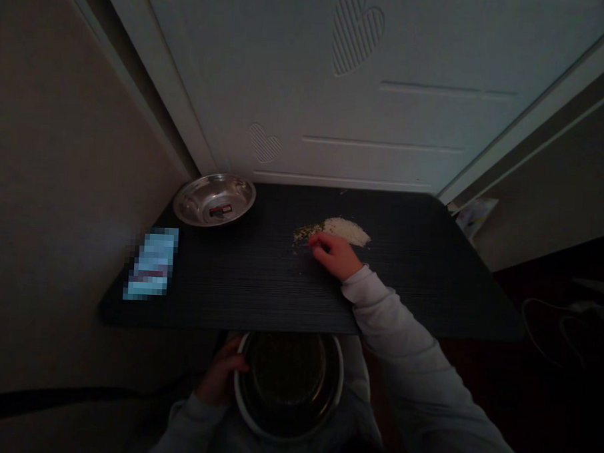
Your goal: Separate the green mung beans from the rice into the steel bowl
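A small heap of white grains that look like rice (349,231) lies on a dark table (259,285). Mixed into its left end are small dark green grains (309,231). My right hand (335,253) is at the near left side of the heap, fingers curled together against the tabletop. Whatever is in those fingertips is too small to make out. Below the table's front edge, my left hand (222,375) grips the left rim of a round metal bowl (339,395). Dark green contents seem to fill its bottom, though the light is too dim to name them.
A shallow steel bowl (190,205) with a label inside stands at the table's back left corner. Nearer me on the left lies a phone-like object with a pixelated screen (151,263). A white panel with embossed hearts (386,123) rises behind the table. A cable (533,301) hangs at right.
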Available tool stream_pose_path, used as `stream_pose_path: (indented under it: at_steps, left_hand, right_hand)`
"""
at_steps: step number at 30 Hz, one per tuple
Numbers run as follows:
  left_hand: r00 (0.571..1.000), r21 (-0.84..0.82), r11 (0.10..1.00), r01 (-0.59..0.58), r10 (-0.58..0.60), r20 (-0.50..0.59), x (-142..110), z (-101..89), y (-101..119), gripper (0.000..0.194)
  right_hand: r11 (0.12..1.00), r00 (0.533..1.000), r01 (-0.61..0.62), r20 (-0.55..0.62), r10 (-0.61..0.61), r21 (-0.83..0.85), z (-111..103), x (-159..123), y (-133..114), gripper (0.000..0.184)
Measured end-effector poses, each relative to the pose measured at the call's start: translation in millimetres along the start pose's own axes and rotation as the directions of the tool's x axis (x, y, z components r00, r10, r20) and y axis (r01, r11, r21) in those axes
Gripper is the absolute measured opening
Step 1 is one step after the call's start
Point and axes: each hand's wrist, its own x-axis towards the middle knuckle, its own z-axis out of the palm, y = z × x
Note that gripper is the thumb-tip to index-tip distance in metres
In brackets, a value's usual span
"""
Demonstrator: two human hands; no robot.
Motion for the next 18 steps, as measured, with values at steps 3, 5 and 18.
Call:
stream_pose_path:
  at_steps: [3, 5, 18]
  left_hand:
    - [1.0, 0.006, 1.0, 0.022, -0.022, -0.002, -0.1, -0.8, 0.2, 0.037]
    - [1.0, 0.001, 1.0, 0.03, -0.03, -0.001, 0.6, -1.6, 0.0, 0.038]
    - [0.998, -0.035, 0.999, 0.034, -0.033, 0.048, 0.1, 0.5, -1.8, 0.038]
  right_hand:
    - [1.0, 1.0, -0.023, 0.002, 0.023, 0.007, -7.7, 0.5, 2.2, 0.014]
    - [1.0, 0.999, -0.031, -0.009, 0.031, 0.0, -11.0, 0.9, 3.4, 0.013]
    - [1.0, 0.999, -0.018, 0.049, 0.019, -0.02, -7.3, -0.6, 2.8, 0.014]
